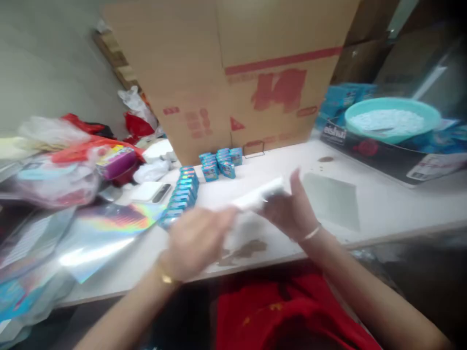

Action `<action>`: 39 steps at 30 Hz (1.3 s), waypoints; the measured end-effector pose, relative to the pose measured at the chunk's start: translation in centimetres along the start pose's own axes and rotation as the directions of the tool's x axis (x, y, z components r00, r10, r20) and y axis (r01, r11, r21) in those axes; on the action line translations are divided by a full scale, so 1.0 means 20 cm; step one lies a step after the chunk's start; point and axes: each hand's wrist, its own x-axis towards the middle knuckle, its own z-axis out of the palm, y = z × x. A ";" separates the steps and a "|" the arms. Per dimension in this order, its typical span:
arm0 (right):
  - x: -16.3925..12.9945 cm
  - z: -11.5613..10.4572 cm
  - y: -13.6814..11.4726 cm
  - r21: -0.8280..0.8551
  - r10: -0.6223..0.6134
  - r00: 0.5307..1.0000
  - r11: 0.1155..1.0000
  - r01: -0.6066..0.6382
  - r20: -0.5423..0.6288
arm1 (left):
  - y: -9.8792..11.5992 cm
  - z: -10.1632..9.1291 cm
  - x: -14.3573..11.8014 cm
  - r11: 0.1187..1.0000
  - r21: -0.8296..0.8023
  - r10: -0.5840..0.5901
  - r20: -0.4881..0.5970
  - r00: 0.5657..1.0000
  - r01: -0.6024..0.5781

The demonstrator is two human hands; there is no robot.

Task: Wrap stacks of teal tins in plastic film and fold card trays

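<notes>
A white flat thing (pixel 258 195), smeared by motion, is held over the table between my two hands; its kind cannot be made out. My left hand (pixel 200 240) is closed on its near left end. At its right end, the fingers of my right hand (pixel 290 206) lie against and under it, the thumb raised. Something small and dark shows by those fingers, too blurred to name. Beyond my left hand runs a row of small blue packs (pixel 184 192). More blue packs (pixel 219 164) stand in a cluster farther back.
A large cardboard box (pixel 204 97) rises behind the table (pixel 284 163). At right, a turquoise basin (pixel 397 138) of white pieces sits in a dark carton (pixel 383 163). A grey sheet (pixel 332 199) lies nearby. Left are a small scale (pixel 149 192), shiny film (pixel 98 243) and plastic bags (pixel 58 170).
</notes>
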 end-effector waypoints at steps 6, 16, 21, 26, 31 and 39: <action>-0.26 -0.44 0.53 -0.517 0.043 0.948 0.830 -0.210 -0.315 | 0.46 0.66 -0.04 0.937 0.093 0.296 0.299 0.907 -0.337; -0.86 -0.44 0.55 -0.775 0.091 0.902 0.551 0.308 0.423 | 0.43 0.91 -0.33 0.948 -0.317 0.132 0.444 0.886 0.017; -0.87 -0.42 0.61 -0.792 0.100 0.915 0.543 0.280 0.392 | 0.43 0.88 -0.39 0.928 -0.352 0.055 0.452 0.890 0.121; -0.85 -0.43 0.59 -0.765 0.108 0.918 0.593 0.249 0.382 | 0.45 0.87 -0.37 0.900 -0.381 -0.016 0.462 0.887 0.214; -0.84 -0.42 0.56 -0.756 0.094 0.924 0.609 0.241 0.371 | 0.44 0.85 -0.34 0.875 -0.413 -0.034 0.466 0.884 0.252; -0.86 -0.40 0.58 -0.770 0.059 0.917 0.565 0.296 0.395 | 0.39 0.88 -0.38 0.899 -0.410 0.012 0.377 0.926 0.155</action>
